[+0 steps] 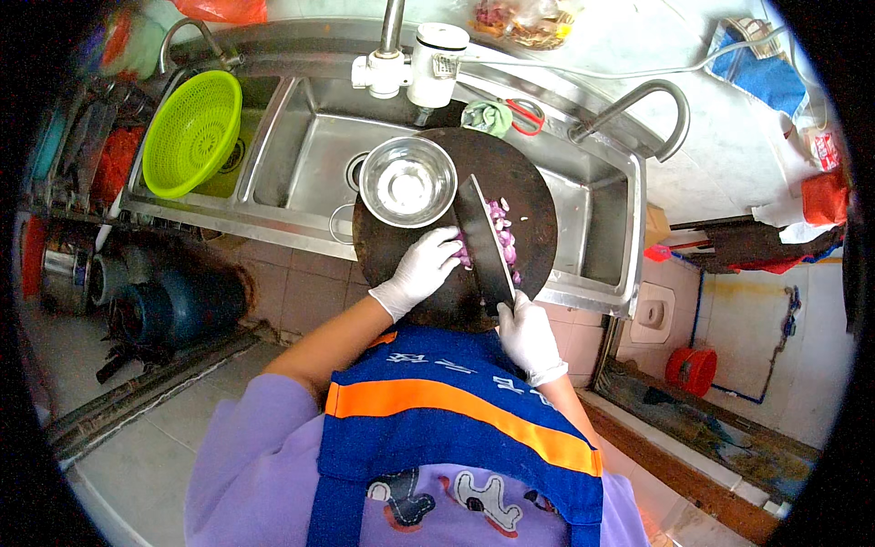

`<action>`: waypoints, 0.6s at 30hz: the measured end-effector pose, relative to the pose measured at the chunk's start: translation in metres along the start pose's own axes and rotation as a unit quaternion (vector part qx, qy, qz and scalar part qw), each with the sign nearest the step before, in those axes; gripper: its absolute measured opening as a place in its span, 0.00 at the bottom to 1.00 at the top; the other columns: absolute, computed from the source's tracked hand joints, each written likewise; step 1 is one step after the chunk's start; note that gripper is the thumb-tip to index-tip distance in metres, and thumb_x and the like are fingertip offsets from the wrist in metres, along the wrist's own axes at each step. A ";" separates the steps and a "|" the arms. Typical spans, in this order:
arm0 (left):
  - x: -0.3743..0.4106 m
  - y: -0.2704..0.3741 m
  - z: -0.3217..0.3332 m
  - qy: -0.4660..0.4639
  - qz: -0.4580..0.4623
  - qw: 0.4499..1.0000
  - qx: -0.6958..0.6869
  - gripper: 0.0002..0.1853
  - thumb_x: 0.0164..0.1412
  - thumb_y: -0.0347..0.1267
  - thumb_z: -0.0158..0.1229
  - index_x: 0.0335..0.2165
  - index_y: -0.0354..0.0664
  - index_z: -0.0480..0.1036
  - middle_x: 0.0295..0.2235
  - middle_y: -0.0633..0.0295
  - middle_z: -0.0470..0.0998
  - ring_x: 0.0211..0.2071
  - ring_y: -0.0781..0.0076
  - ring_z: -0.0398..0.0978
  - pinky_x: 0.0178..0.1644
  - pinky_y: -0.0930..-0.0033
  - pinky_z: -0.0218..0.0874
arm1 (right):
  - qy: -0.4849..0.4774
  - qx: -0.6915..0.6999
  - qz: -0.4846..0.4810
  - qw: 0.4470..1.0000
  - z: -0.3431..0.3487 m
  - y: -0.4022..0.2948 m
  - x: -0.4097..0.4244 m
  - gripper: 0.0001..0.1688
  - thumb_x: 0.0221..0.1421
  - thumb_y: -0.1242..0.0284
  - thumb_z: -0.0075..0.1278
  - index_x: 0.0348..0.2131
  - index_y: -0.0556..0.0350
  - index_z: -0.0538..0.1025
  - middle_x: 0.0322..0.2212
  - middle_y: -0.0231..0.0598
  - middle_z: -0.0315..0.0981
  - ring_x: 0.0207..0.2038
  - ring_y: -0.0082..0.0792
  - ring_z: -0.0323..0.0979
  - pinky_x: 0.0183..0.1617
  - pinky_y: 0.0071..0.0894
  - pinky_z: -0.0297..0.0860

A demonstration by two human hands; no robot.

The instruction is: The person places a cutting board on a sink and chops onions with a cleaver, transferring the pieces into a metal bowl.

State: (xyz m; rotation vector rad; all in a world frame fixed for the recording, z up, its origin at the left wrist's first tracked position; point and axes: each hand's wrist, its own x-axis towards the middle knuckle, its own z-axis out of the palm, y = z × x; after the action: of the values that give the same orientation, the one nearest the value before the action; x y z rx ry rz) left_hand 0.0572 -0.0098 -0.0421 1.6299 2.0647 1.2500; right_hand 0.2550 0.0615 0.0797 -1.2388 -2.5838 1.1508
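Note:
My gloved right hand (528,336) grips the handle of a broad kitchen cleaver (482,239), whose blade points away from me across a dark round chopping board (536,178). Chopped purple onion or shallot pieces (504,236) lie along the right side of the blade. On the left side, my gloved left hand (427,263) has its bent fingertips on a small purple piece (465,254) close to the blade. A shiny steel bowl (408,181) sits on the board's far left part, just beyond my left hand.
Under the board runs a stainless steel sink (301,164) with several basins. A green plastic colander (193,137) leans in the left basin. Behind the board are red-handled scissors (526,117), a green cloth (487,117) and a white water heater tap (437,65). A curved faucet (632,109) rises at right.

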 end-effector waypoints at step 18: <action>0.001 0.010 -0.012 -0.002 -0.030 0.999 -0.022 0.20 0.48 0.31 0.66 0.41 0.37 0.74 0.47 0.49 0.72 0.48 0.51 0.71 0.54 0.60 0.63 | -0.005 0.097 0.063 0.993 -0.016 -0.003 -0.007 0.10 0.58 0.76 0.47 0.38 0.65 0.72 0.24 0.63 0.73 0.31 0.61 0.74 0.33 0.47 0.69</action>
State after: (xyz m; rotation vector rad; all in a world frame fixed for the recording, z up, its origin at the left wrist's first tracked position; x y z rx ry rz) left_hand 0.0562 -0.0147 -0.0269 1.5377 2.0523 1.2631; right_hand 0.2631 0.0654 0.0944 -1.3712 -2.3614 1.3947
